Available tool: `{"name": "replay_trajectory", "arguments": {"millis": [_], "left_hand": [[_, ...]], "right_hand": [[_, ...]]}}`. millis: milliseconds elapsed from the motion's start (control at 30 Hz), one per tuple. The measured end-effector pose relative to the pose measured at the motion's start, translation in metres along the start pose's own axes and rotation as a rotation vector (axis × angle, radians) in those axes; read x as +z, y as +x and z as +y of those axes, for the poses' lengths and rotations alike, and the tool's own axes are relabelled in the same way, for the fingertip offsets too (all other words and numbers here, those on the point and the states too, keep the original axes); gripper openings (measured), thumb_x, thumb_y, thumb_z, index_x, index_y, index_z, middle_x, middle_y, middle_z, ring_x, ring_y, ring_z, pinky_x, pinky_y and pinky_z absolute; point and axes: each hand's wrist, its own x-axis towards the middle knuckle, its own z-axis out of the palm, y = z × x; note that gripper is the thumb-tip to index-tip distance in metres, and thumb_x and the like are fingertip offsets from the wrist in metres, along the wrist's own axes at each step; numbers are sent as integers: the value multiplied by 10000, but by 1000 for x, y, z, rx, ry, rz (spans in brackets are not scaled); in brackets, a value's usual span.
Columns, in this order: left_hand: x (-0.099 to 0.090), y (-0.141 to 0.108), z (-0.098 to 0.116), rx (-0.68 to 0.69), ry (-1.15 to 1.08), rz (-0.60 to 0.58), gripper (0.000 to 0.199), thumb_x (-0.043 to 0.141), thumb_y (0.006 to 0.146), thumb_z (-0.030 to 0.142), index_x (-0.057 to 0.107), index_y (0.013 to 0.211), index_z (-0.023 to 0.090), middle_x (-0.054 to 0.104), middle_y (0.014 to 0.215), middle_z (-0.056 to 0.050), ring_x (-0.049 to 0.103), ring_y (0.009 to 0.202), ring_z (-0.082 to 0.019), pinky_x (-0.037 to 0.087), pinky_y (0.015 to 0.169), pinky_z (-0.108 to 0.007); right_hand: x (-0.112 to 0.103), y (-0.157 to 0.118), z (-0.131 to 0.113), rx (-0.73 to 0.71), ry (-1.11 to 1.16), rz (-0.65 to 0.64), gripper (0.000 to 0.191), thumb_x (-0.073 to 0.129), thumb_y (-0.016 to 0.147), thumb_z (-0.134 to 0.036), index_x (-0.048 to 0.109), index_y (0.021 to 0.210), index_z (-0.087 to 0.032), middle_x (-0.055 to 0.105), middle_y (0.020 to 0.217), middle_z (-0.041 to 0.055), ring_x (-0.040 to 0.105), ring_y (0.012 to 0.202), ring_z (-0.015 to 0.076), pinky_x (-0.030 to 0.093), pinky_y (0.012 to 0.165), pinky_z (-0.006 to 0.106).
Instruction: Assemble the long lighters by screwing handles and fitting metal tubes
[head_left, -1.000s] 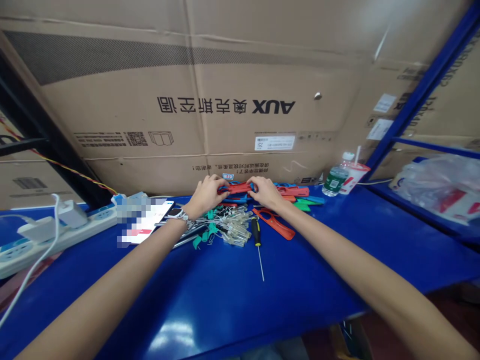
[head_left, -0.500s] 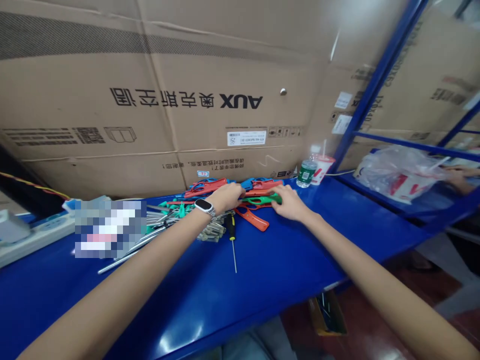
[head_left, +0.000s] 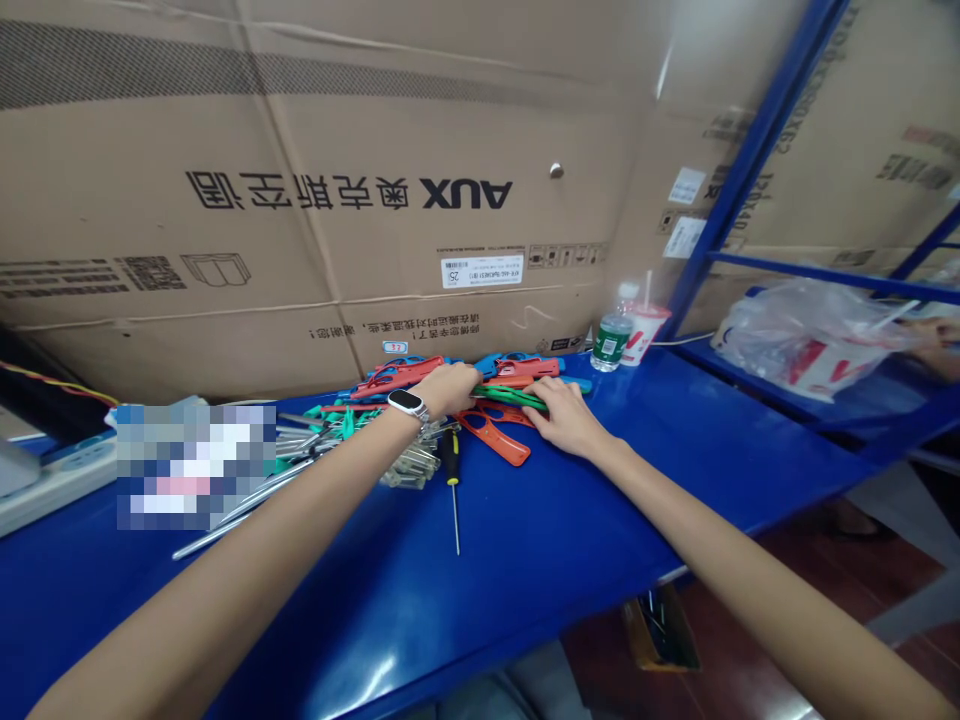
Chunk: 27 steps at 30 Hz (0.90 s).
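Both my hands are at a pile of coloured plastic parts at the back of the table. My right hand (head_left: 566,415) has its fingers bent round the right end of green plastic handle shells (head_left: 514,393). My left hand (head_left: 448,388), with a watch at the wrist, is closed at their left end; its fingertips are partly hidden. Just below lies an orange handle shell (head_left: 495,438) with a finger opening. Red shells (head_left: 525,371) and blue ones sit behind. A yellow-and-black screwdriver (head_left: 451,470) lies nearer me, beside small clear plastic pieces (head_left: 412,465).
Metal rods (head_left: 247,500) and green small parts (head_left: 346,422) lie left on the blue table (head_left: 525,560). A power strip (head_left: 67,475) is at far left. A water bottle (head_left: 611,340) and a cup (head_left: 643,335) stand at back right, before a large carton (head_left: 337,130).
My hands have shifted slightly with the camera's turn. The green shells now look tilted edge-on, and my right hand has rolled further over their right end.
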Motion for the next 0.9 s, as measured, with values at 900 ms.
{"name": "replay_trajectory", "arguments": {"millis": [900], "left_hand": [[-58, -160, -46, -34, 10, 424, 253, 585, 889, 415, 621, 1056, 228, 700, 1086, -112, 639, 1033, -330, 450, 945, -480]], "right_hand": [[-7, 4, -62, -209, 170, 181, 321, 605, 952, -391, 631, 1198, -187, 667, 1138, 112, 633, 1011, 257, 472, 874, 396]]}}
